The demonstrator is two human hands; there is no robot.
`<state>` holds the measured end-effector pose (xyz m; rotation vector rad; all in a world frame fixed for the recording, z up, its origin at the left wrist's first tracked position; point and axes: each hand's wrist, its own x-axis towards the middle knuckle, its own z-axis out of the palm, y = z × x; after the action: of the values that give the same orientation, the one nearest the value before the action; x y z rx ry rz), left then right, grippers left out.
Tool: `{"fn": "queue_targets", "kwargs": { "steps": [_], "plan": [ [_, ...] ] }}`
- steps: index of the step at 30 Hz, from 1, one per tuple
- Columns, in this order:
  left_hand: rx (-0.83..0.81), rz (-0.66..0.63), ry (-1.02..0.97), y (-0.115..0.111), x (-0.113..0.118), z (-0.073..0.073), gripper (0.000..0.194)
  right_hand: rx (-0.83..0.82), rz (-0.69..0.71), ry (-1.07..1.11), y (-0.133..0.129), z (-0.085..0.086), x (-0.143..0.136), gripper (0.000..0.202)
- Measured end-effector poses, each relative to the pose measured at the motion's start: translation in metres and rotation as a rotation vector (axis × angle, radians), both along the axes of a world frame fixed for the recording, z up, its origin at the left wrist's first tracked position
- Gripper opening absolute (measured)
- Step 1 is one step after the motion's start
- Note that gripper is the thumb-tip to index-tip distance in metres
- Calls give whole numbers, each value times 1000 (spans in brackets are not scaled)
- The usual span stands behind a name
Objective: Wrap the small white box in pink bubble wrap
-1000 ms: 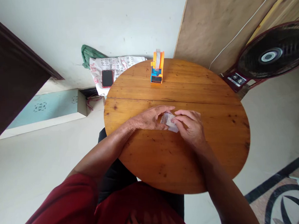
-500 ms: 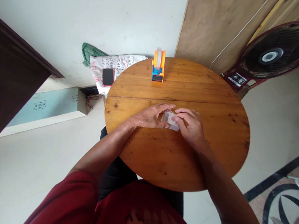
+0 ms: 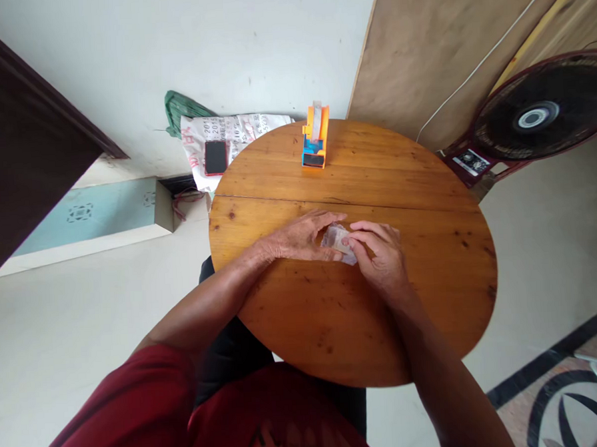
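Note:
A small, crumpled, see-through plastic packet (image 3: 335,237) with something whitish in it is between my hands over the middle of the round wooden table (image 3: 328,315). My left hand (image 3: 306,236) curves around the packet from the left, its thumb on the near edge and its fingers along the far side. From the right, the thumb and forefinger of my right hand (image 3: 380,249) pinch the packet's right part. My right-hand fingertips partly cover it, so its exact contents cannot be made out.
An orange and blue tape dispenser (image 3: 315,139) stands at the table's far edge. Beyond the far left edge, a dark phone (image 3: 216,158) lies on a printed white sack (image 3: 194,139) beside a green bag (image 3: 185,109). A large fan (image 3: 538,116) stands at the right.
My left thumb has slid slightly right across the packet's near edge. Both hands keep nearly the same place and hold. The whole view has shifted slightly.

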<state>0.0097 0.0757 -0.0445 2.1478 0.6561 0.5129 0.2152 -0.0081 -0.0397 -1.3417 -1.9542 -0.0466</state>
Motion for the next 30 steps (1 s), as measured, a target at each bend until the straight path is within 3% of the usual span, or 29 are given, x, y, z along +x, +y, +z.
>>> {"fn": "queue_targets", "kwargs": {
  "steps": [5,10,16,30],
  "plan": [
    [61,42,-62,-4,7,-6,70,-34,25,80,-1,4,-2,14],
    [-59,2,-126,-6,10,-13,87,-162,31,311,-5,10,0,13],
    [-51,-69,-166,-7,8,-12,96,-205,39,580,-6,13,2,11],
    [-262,-93,-188,-10,9,-15,113,-248,4,788,-5,14,4,13]
  ]
}}
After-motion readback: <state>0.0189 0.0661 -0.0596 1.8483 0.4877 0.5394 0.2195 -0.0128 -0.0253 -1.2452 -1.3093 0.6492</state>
